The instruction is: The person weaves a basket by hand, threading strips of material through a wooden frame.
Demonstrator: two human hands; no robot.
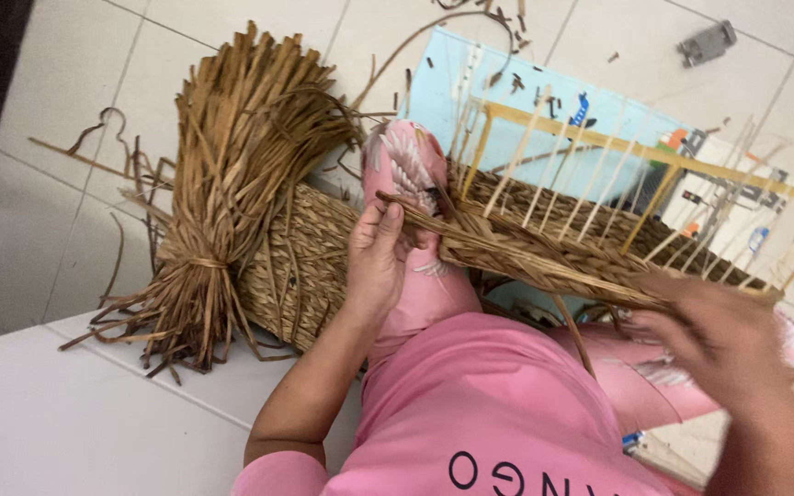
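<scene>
The braided strand [544, 262] of dried brown fibre runs across the person's lap, from the left hand [379, 262] down to the right hand [723, 335]. The left hand is curled closed around the strand's upper end, fingers wrapped over it just beside a raised knee in pink patterned trousers [411, 170]. The right hand is blurred; it sits at the strand's lower end and looks closed on it, though how tightly I cannot tell.

Behind the strand lies a partly woven basket [310, 257] on its side, its pale upright stakes [553, 184] fanning out toward the right and held by a light wooden frame [654, 154]. A thick bundle of loose dried fibre [232, 165], tied near its lower end, rests on the white tiled floor [66, 101] just left of the basket and touching it. Under the frame is a light blue sheet [452, 83]. Small fibre scraps [507, 23] are scattered over the tiles, and 1 small grey object [707, 43] lies well apart at the upper right.
</scene>
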